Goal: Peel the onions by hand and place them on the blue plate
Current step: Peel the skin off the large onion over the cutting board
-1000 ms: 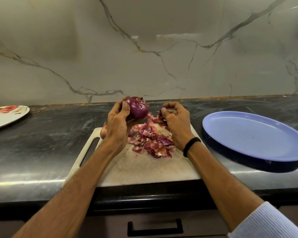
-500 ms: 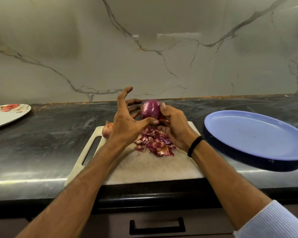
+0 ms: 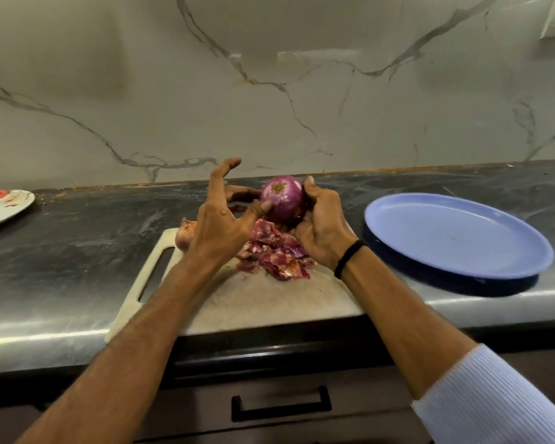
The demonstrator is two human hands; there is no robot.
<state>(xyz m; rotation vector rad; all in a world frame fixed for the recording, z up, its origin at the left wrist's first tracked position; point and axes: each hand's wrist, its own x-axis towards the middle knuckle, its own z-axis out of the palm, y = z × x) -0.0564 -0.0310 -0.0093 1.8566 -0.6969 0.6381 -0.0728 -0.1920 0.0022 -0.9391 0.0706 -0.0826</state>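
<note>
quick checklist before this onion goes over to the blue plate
1. Right hand grips the red onion: ok.
2. Left hand off the onion: not ok, its thumb touches it.
3. Onion fully peeled: cannot tell, its far side is hidden.
4. Blue plate has bare room: ok.
5. Nothing on the counter between onion and plate: ok.
6. Peel pile is on the cutting board, off the plate: ok.

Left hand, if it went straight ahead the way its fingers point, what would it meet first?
Probably the red onion gripped by the right hand; the thumb of the left hand touches it. The raised forefinger aims past it toward the marble wall, though depth is unclear.
</note>
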